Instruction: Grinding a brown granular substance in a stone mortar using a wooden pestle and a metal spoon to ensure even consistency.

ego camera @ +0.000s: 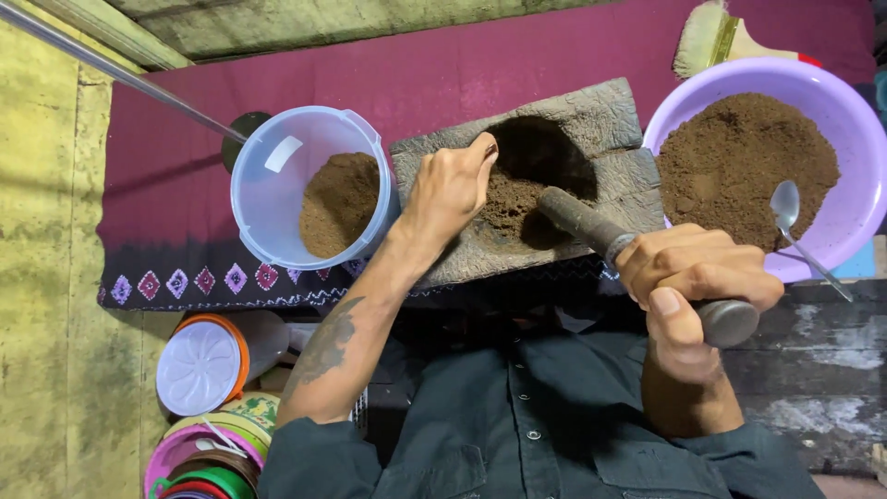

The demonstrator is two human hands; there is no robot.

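Pounding: dark cylindrical stone pestle (601,231) angled down into the round hollow of a weathered grey wooden mortar block (591,120), tip buried in the brown powder (508,203) lying in that hollow.
Right hand (693,277): wrapped tight around the pestle's upper end, fingers fully curled and thumb laid along the shaft, a firm grip suited to driving the tip downward at a slant.
Left hand (453,185): holding nothing, loosely curved, fingertips at the hollow's left rim and touching the powder's edge, placed as if to steady the block or nudge powder back toward the middle.
Mortar position: lying across a maroon cloth with a patterned dark border (185,166), directly in front of the body, between the two containers.
Left of mortar: translucent pale-blue plastic tub (277,222) touching the block's left end, holding a small heap of finer light-brown powder, close enough for short transfers.
Right of mortar: lilac plastic basin (850,120) just beside the block, well filled with coarser dark-brown powder, a metal spoon (795,222) resting on its near rim with the bowl on the powder.
Farther out: pale-bristled brush with a wooden handle (721,37) beyond the basin at the cloth's far edge; thin metal rod (111,69) crossing the upper left; stacked coloured plastic lids and bowls (203,434) on the floor at lower left.
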